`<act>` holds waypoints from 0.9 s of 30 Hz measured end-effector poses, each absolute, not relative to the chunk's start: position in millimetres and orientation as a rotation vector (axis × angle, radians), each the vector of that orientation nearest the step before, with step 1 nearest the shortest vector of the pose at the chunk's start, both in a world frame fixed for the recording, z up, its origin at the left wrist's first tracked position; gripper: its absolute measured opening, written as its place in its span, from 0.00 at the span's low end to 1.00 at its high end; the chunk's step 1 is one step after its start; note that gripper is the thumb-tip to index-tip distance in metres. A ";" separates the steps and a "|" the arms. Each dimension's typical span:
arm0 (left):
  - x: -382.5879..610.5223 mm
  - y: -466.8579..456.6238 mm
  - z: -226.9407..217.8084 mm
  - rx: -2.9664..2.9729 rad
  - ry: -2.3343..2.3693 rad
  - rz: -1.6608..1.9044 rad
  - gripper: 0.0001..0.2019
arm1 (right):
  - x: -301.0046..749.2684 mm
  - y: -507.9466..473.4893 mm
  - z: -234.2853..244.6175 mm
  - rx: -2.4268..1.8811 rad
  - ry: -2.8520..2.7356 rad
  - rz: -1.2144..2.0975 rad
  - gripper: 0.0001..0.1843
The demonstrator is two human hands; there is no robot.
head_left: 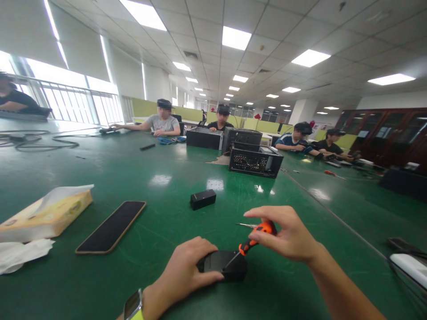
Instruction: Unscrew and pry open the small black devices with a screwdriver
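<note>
My left hand (190, 262) is closed around the left end of a black rectangular box (230, 263) that lies on the green table, its thumb along the near side. In my right hand (288, 233) is an orange and black screwdriver (248, 246), gripped at the handle between thumb and fingers. Its shaft slants down to the left, and the tip meets the top of the box near a small dark hole. Behind the handle lies a thin metal shaft (246, 225), partly hidden by the screwdriver and hand. Farther off sits a similar black box (203, 199).
To the left lie a phone (111, 226), a tissue pack (50, 213) and a crumpled tissue (23, 255). Open computer cases (255, 160) stand across the table. A white device with cables (408, 266) is at right. Several people sit around the table; another screwdriver (330, 173) lies far right.
</note>
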State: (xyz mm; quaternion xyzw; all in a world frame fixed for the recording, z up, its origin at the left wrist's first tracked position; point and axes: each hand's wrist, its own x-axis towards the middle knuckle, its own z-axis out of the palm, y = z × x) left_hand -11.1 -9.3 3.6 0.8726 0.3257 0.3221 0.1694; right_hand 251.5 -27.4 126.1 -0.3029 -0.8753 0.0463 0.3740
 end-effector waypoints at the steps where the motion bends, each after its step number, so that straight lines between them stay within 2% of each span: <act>1: -10.9 -9.1 3.7 2.480 0.925 0.916 0.23 | 251.4 -28.4 127.6 -0.760 -2.271 0.163 0.15; 4: -10.3 -8.9 4.0 2.478 0.929 0.910 0.22 | 251.6 -31.7 131.4 -0.719 -2.323 0.314 0.17; 10: -10.8 -10.2 5.0 2.475 0.935 0.898 0.22 | 249.3 -34.3 130.1 -0.721 -2.281 0.141 0.12; 15: -11.0 -10.6 5.7 2.475 0.929 0.894 0.22 | 245.8 -37.3 131.1 -0.641 -2.318 0.312 0.15; 20: -10.5 -9.7 5.3 2.486 0.935 0.892 0.22 | 240.8 -38.4 128.0 -0.648 -2.241 0.092 0.15; 25: -11.1 -9.5 4.8 2.485 0.931 0.895 0.21 | 237.4 -39.3 128.3 -0.579 -2.272 0.347 0.18; 27: -11.2 -9.5 4.5 2.483 0.933 0.896 0.21 | 237.7 -38.8 127.3 -0.603 -2.253 0.301 0.18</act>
